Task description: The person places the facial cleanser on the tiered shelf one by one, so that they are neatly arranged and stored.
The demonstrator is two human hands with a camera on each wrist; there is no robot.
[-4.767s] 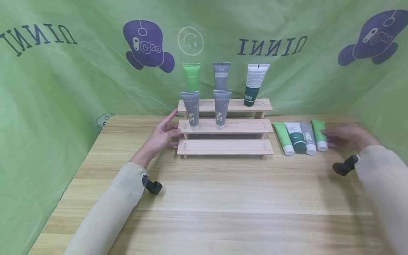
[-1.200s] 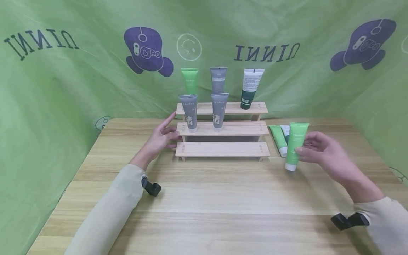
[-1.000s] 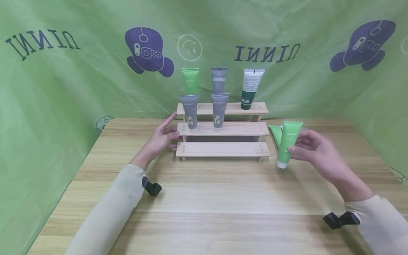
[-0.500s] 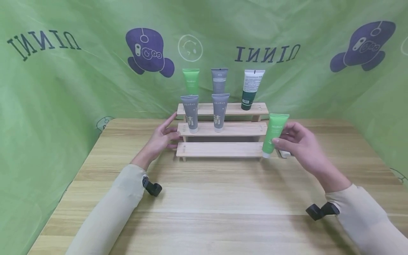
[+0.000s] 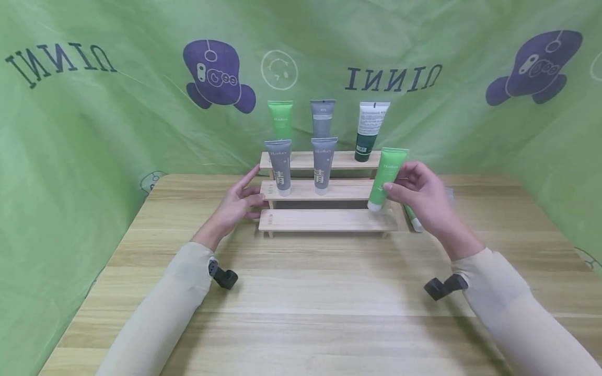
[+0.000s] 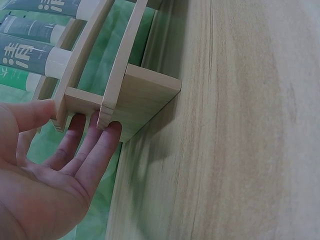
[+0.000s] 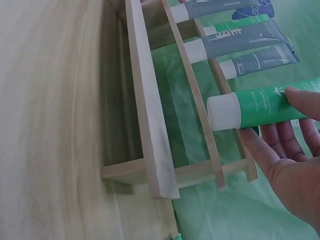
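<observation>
My right hand pinches a green squeeze tube, its white cap down and its body slightly tilted. The tube overlaps the right end of the middle tier of a three-tier wooden stand; the right wrist view has its white cap close by that shelf's edge. At the stand's left end, my left hand touches the shelf ends with fairly straight fingers and thumb. Two grey tubes stand on the middle tier. On the top tier are a green tube, a grey tube and a white-and-dark-green tube.
Right of the stand, a green tube lies on the wooden table, partly hidden by my right hand. A grey tube end shows past the hand. A printed green cloth hangs behind and at the sides.
My right hand picked up the rightmost green tube from the table, turned it upright and carried it left and up to the stand's right side. My left hand stays at the stand's left end.
</observation>
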